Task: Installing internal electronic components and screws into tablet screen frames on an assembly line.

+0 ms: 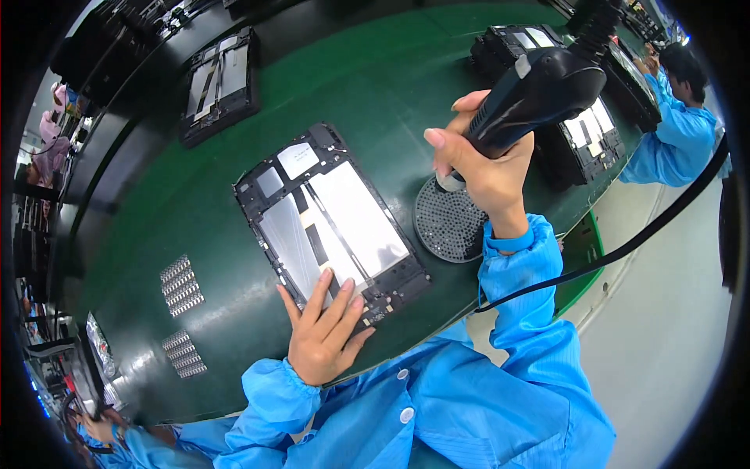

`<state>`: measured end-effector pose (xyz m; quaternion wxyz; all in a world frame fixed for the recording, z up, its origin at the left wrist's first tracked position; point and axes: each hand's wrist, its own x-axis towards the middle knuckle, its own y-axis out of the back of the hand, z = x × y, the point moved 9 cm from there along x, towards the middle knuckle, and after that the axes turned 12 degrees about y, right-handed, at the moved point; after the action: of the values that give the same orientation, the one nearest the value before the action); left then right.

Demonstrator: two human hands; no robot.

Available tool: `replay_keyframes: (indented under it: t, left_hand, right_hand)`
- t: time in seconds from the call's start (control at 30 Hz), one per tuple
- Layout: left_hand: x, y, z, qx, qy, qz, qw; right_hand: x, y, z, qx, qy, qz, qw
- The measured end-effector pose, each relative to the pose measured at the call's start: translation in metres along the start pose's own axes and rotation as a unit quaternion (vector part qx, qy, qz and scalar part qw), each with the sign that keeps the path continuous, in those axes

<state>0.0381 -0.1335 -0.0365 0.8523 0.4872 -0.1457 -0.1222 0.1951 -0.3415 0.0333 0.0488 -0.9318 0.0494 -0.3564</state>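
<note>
My left hand [324, 338] lies with fingers spread on the lower edge of an opened tablet [269, 181], whose silver battery cells and dark frame show. A black electric screwdriver [539, 98] is gripped in my right hand [492, 168], tilted, its body rising toward the upper right. Its lower end points at a round dish [453, 223] filled with many tiny screws, right of the tablet. Whether the bit touches the screws is hidden by my fingers.
Two sheets of small metallic parts [182, 285] lie left on the green table [375, 86]. Another opened tablet [221, 82] rests farther back; stacked tablets [590, 141] stand right. A black cable [625, 246] crosses my right sleeve. Co-workers in blue sit at right [676, 133] and lower left.
</note>
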Motion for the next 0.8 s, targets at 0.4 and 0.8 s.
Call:
replay_keyframes:
  t: [0.4, 0.8]
  left_hand:
    - [-0.008, -0.005, 0.011, -0.026, 0.009, -0.007, 1.0]
    - [-0.004, 0.006, 0.008, -0.042, -0.024, 0.021, 0.999]
  right_hand:
    - [0.003, -0.008, 0.0, -0.003, -0.001, -0.021, 1.0]
    - [0.014, -0.107, -0.052, 0.14, 0.084, -0.023, 0.986]
